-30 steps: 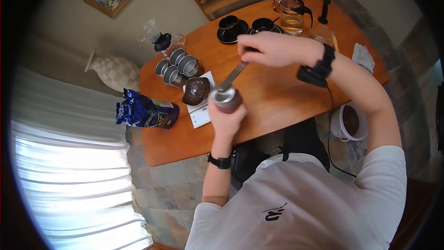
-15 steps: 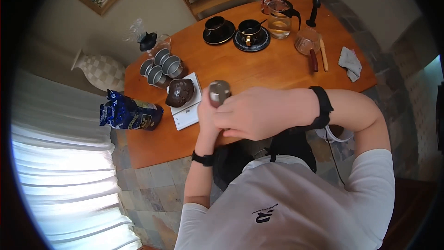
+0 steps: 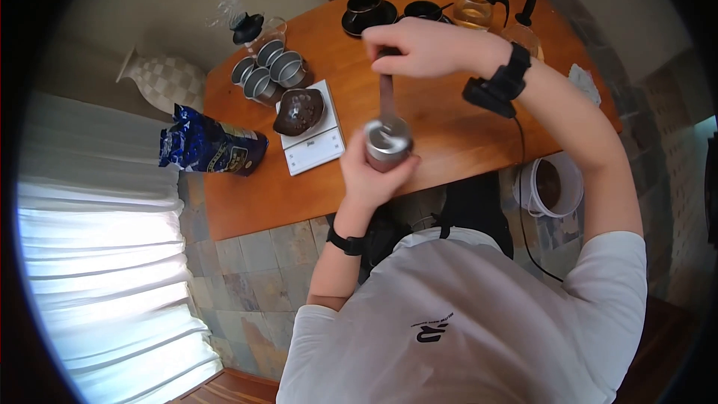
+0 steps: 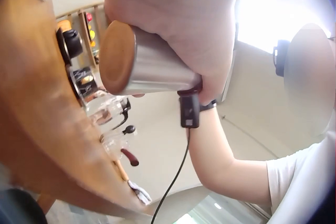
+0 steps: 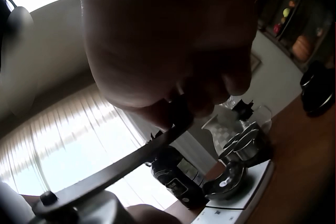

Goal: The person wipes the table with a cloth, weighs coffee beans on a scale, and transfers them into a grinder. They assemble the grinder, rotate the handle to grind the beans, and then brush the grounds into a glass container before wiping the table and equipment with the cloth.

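Observation:
My left hand (image 3: 366, 176) wraps round the silver body of a manual coffee grinder (image 3: 389, 142), held over the near part of the table. The left wrist view shows the grinder's tapered metal side and its brownish round base, tilted. My right hand (image 3: 434, 49) holds the knob end of the flat crank handle (image 3: 387, 97), which points away from my body. In the right wrist view the fingers curl round the dark knob (image 5: 180, 111). Left of the grinder, a dark glossy dish (image 3: 301, 112) sits on a white scale (image 3: 314, 153).
A blue coffee bag (image 3: 213, 146) stands at the table's left edge, with several metal cups (image 3: 269, 75) behind the scale. Farther back are black cups on saucers (image 3: 366, 15) and a glass jug (image 3: 473, 11). A white bucket (image 3: 568, 183) stands on the floor at the right.
The right hand has swung the crank round, passing close to my body half a second ago and now out on the far side again. My left hand keeps hold of the grinder.

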Motion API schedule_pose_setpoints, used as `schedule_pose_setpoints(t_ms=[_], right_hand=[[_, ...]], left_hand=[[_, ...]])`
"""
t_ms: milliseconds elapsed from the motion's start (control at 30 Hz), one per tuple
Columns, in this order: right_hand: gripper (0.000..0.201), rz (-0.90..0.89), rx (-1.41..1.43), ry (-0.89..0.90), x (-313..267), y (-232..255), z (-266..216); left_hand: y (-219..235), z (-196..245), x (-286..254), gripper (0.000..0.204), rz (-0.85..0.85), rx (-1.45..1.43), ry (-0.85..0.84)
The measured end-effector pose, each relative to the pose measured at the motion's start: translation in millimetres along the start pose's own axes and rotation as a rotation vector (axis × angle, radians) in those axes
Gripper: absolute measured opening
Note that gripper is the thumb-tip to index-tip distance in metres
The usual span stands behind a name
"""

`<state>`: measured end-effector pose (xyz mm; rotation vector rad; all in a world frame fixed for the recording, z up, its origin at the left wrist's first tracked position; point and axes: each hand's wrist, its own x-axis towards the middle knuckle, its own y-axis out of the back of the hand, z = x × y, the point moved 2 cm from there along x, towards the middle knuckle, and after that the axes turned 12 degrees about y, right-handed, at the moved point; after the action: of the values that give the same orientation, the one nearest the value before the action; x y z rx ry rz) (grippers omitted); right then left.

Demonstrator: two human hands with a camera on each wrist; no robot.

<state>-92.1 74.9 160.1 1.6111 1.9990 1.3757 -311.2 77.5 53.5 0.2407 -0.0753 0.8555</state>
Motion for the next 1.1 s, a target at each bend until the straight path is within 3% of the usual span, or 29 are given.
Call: schedule_pose_setpoints(t_ms=[67,100,167,200,233,267,333,367,400,467,500,533,567,600,667,700,767,867,900,933,1000,1067,1100], right_hand=[[0.014,-0.052,0.068,-0.133,-28,1,3],[0.014,-0.102,0.068,-0.071,-31,-4,-26],[0.014,-0.156,-0.021,0.16,-36,-24,-88],[0.014,-0.15,-0.094,0.316,-30,-36,-106],[0.017,-0.127,-0.1,0.389,-16,-44,-105],[0.017,-0.123,-0.105,0.385,-5,-37,-94],[0.017,-0.129,-0.115,0.035,14,-7,-52],[0.016,-0.108,-0.088,0.0,4,4,-30],[0.015,-0.087,-0.061,-0.037,-14,12,-12],[0.013,-0.183,0.072,-0.025,-37,3,-59],[0.012,-0.133,-0.055,0.22,-39,-14,-82],[0.013,-0.345,-0.08,0.167,-26,-20,-115],[0.014,-0.279,-0.06,0.255,-14,-24,-116],[0.016,-0.21,-0.033,0.351,-6,-28,-115],[0.017,-0.126,-0.064,0.061,11,-2,-73],[0.017,-0.132,-0.074,0.061,2,-1,-70],[0.016,-0.121,-0.041,-0.005,-34,7,-63],[0.018,-0.17,0.057,0.041,-48,6,-92],[0.018,-0.187,0.041,0.06,-43,-1,-86],[0.019,-0.183,0.054,-0.104,-34,-3,-80],[0.018,-0.162,0.162,-0.167,-26,5,-88],[0.016,-0.031,0.047,0.334,-39,-3,-111],[0.016,-0.132,0.0,0.276,-38,-2,-134]], left_hand=[[30,-4,21,0.061,0.165,-0.202,0.154],[32,-9,28,0.061,0.194,-0.211,0.154],[30,-14,41,0.057,0.251,0.243,-0.041],[15,2,34,0.059,0.08,0.277,0.266],[5,0,24,0.059,0.081,0.274,0.273],[-7,-2,18,0.059,0.004,0.326,0.106],[-22,1,11,0.06,-0.168,0.426,-0.255],[-12,9,4,0.051,0.026,0.275,-0.296],[9,-2,4,0.048,0.074,0.013,-0.014],[45,-5,23,0.045,0.211,-0.102,0.03],[38,-4,31,0.046,0.169,-0.02,0.051],[31,-2,33,0.046,0.129,0.068,0.086],[15,-5,32,0.046,0.022,0.098,0.256],[1,-4,23,0.046,0.039,0.085,0.271],[-24,13,10,0.051,-0.19,0.373,-0.28],[-16,28,2,0.053,-0.228,0.245,-0.202],[18,18,-18,0.053,-0.095,-0.067,-0.076],[44,3,8,0.052,-0.046,-0.45,0.224],[42,-7,26,0.049,0.04,-0.238,0.208],[40,-4,40,0.047,0.055,-0.064,0.268],[40,-4,43,0.05,0.113,-0.03,0.223],[42,31,26,0.053,0.072,-0.052,0.066],[35,23,28,0.053,-0.012,-0.056,0.118]])
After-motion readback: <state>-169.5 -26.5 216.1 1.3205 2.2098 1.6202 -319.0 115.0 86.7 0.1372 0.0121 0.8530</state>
